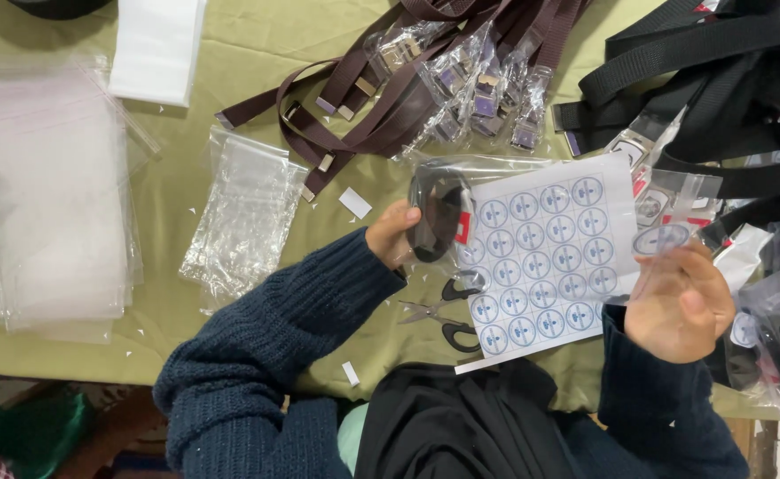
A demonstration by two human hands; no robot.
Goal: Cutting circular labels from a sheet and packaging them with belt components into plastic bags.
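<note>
Olive tablecloth (230, 44), left hand (391, 232) gripping bagged black strap (436, 217), right hand (678, 302) seemingly pinching round sticker (660, 239) above sticker sheet (540, 262).

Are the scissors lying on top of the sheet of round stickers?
No, the scissors lie on the green cloth beside the sticker sheet, whose left edge covers part of them.
</note>
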